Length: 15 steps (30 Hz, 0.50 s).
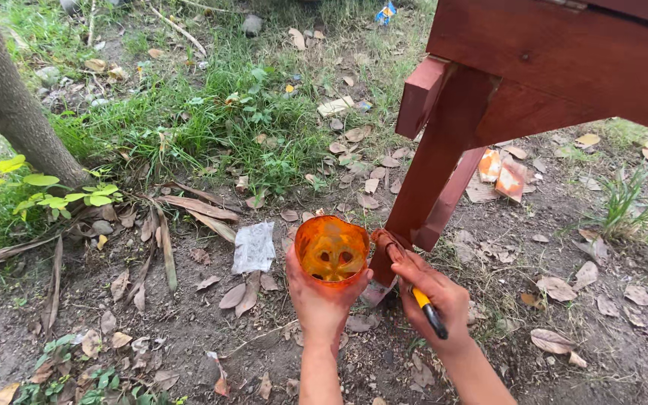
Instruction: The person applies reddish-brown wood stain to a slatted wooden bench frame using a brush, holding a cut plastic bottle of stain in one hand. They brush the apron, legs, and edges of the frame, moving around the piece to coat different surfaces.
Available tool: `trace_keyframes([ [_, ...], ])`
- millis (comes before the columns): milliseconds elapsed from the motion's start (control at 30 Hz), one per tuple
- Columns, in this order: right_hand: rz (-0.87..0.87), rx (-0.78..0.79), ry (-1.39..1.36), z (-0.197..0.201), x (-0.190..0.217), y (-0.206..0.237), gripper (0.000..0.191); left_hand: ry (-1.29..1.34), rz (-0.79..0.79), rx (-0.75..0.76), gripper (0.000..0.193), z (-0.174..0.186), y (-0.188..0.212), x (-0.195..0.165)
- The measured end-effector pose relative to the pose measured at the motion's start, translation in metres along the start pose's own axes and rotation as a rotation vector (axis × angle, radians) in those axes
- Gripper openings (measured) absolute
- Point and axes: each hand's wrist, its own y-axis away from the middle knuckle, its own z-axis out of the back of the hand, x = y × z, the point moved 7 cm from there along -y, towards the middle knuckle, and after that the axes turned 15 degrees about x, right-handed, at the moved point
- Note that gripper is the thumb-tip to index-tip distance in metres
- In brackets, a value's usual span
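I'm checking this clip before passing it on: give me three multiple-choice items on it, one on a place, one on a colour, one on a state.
1. Where is the brush tip?
A. on the tree trunk
B. against the lower part of the red-brown wooden leg
C. inside the cup

2. What colour is the cup in the left hand?
A. translucent orange
B. blue
C. white

3. How is the cup held?
A. lying on the soil
B. hanging from the wooden frame
C. gripped from below, mouth facing the camera

Answers:
1 B: the right hand presses the brush to the wooden leg near the ground.
2 A: the cup glows orange.
3 C: the left hand wraps its base, and its inside shows.
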Motion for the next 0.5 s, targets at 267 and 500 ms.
trace_keyframes([
  [267, -0.048, 0.333, 0.206, -0.065, -0.013, 0.007, 0.049, -0.068, 0.031, -0.019, 0.101, -0.004, -0.003, 0.000],
  [500, -0.377, 0.317, 0.253, -0.040, -0.015, 0.033, 0.053, 0.128, 0.027, -0.070, 0.091, 0.014, -0.004, 0.003],
])
